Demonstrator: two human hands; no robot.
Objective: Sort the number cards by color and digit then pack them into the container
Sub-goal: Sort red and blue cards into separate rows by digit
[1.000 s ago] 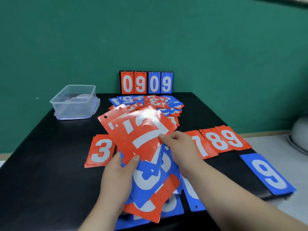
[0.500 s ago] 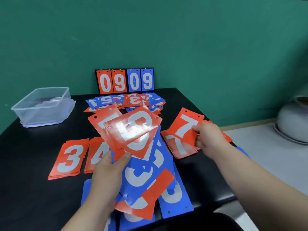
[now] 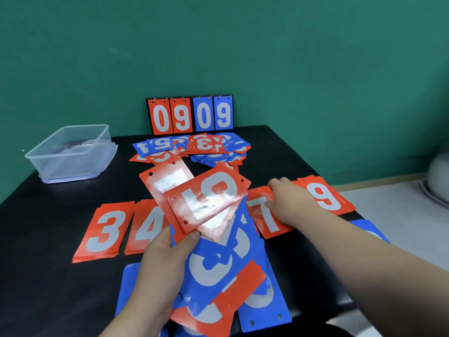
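My left hand [image 3: 165, 261] grips a fanned bundle of red and blue number cards [image 3: 206, 198], a red 5 on top. My right hand [image 3: 289, 203] rests flat on the red 7 pile [image 3: 267, 220], fingers spread on the card. Along the table lie sorted red piles: 3 [image 3: 104, 229], 4 [image 3: 145, 227], and 9 [image 3: 323, 195]; a pile between 7 and 9 is hidden by my hand. An unsorted heap of red and blue cards [image 3: 194, 147] lies at the back. The clear plastic container [image 3: 70, 154] stands at the back left.
A flip scoreboard [image 3: 192, 115] reading 0909 stands against the green wall. Blue cards [image 3: 264, 310] lie at the table's front edge, another blue card [image 3: 366, 229] at the right edge. A grey round object [image 3: 437, 183] sits on the floor, right.
My right hand carried the red 7 from the bundle to the right and set it down on the 7 pile. The bundle now shows a red 5 on top.
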